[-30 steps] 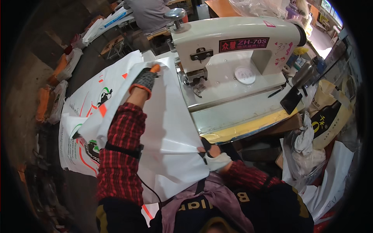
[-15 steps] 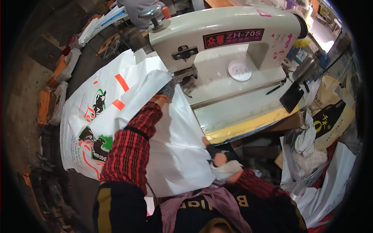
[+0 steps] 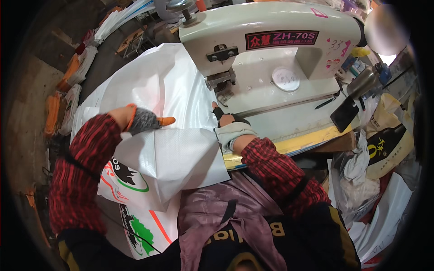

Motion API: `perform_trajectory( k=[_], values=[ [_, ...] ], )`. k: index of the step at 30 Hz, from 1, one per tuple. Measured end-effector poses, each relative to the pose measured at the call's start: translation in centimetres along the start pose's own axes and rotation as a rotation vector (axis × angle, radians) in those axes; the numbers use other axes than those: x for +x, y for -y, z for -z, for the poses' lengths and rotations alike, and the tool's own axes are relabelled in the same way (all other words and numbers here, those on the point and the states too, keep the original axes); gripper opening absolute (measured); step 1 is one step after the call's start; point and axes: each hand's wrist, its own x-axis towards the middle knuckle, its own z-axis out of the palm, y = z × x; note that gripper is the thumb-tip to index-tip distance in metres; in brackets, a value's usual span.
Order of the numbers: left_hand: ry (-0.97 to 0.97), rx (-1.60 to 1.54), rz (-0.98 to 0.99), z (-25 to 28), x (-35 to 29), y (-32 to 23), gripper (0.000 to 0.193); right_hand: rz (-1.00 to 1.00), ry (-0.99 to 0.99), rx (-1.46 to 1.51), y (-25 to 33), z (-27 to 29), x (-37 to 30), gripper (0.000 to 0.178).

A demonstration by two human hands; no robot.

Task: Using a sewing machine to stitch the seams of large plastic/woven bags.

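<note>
A large white woven plastic sack with printed patches on its underside lies spread and partly folded over at the left of the sewing machine. My left hand, in a grey glove with orange fingertips, grips the sack along its fold. One orange-tipped digit lies along the top; the other fingers are mostly hidden. At the sack's right edge, my right hand, in a black fingerless glove, is closed on the edge, thumb pointing up. The cream sewing machine stands just beyond it, its needle area beside the sack's edge.
A dark phone and a pen lie on the machine bed's right side. Yellow edging runs along the bed's front. Bags crowd the right. More printed white sack lies low at the left. Stacked sacks line the far left.
My left hand has moved away from the needle area, left and nearer to me, folding the sack over. My right hand has moved up and left to the sack's edge by the machine.
</note>
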Motion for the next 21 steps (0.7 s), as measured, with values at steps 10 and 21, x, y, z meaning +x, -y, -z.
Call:
perform_trajectory(
  k=[10, 21],
  values=[
    [-0.001, 0.700, -0.621, -16.9, -5.1, -17.6, 0.019, 0.271, 0.103, -0.242, -1.7, -5.2, -4.9, 0.066],
    [-0.413, 0.827, -0.351, -9.5, -8.7, -8.4, 0.017, -0.344, 0.112, 0.002, 3.1, -0.5, 2.8, 0.053]
  ],
)
